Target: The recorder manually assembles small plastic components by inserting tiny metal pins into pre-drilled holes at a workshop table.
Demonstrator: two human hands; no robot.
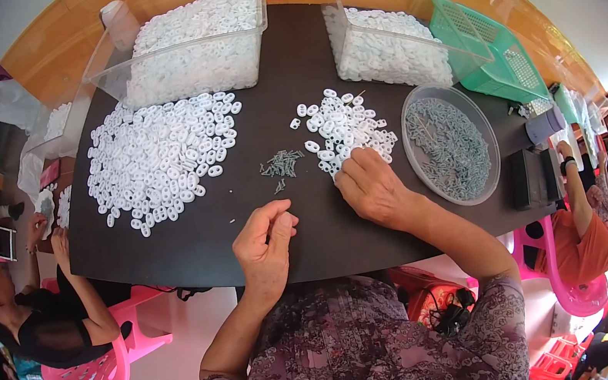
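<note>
My left hand is raised over the table's front edge, fingers curled and thumb pressed close; what they hold, if anything, is hidden. My right hand reaches down to the near edge of a small pile of white plastic pieces, its fingertips pinched together. Whatever sits in that pinch cannot be made out. These pieces are oval with two holes. Between the hands and farther back lies a little heap of grey screws. A bigger pile of similar white pieces spreads at the left.
Two clear bins, one at left and one at right, contain more white pieces. A round tray of screws sits right of my right hand. Beyond are a green basket, a purple cup and a black box. People sit on both sides.
</note>
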